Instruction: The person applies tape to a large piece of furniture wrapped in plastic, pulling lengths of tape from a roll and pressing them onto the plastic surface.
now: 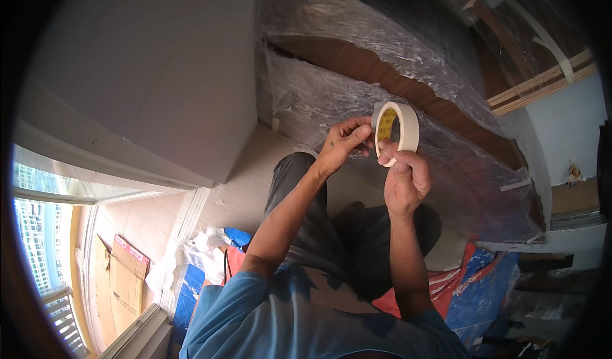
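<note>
A roll of cream masking tape (409, 129) with a yellow inner core is held up in front of the plastic-wrapped panel. My right hand (408, 179) grips it from below, the fingers hooked into the core and the thumb outside. Beside the roll's left edge, my left hand (346, 143) is closed, its fingertips pinching at a short greyish strip (376, 114) that stands off the roll. Clear plastic film (312, 94) covers the brown panel (357, 63), whose bare surface shows through a long gap in the film.
A large grey flat surface (166, 59) rises at the left. Flattened cardboard (127, 282) leans by the window side at lower left. Red and blue sheeting (468, 289) lies at lower right, and crumpled white plastic (204, 247) sits left of my legs.
</note>
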### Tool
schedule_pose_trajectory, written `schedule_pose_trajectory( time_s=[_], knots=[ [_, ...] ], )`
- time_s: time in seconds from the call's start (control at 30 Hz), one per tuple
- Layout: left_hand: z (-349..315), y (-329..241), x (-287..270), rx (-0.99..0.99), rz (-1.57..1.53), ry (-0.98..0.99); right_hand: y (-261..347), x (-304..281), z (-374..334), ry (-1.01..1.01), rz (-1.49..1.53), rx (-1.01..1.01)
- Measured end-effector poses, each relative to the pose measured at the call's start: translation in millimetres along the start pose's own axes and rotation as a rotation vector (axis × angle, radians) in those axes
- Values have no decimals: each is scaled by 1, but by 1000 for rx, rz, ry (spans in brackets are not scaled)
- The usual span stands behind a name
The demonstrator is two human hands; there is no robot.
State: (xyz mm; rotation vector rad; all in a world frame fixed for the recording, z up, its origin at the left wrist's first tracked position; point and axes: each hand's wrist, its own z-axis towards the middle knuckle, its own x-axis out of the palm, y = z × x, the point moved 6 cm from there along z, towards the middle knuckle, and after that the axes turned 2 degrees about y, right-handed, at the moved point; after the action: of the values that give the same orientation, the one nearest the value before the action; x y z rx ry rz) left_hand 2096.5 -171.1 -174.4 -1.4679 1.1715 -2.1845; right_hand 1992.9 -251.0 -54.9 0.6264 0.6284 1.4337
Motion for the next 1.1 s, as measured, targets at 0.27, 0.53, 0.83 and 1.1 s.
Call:
schedule_pose_trajectory(
  time_s=[0.27,0.53,0.83,1.1],
  knots=[
    [-2,21,-24,16,207,-120,3,3,-17,24,-7,-21],
    [1,5,2,38,-21,-163,11,4,-29,-30,-1,16],
    [-21,-12,-3,194,305,-95,54,21,-35,143,-94,-44],
    [41,-5,-35,230,193,-262,-7,3,-15,-22,-55,51]
  ],
)
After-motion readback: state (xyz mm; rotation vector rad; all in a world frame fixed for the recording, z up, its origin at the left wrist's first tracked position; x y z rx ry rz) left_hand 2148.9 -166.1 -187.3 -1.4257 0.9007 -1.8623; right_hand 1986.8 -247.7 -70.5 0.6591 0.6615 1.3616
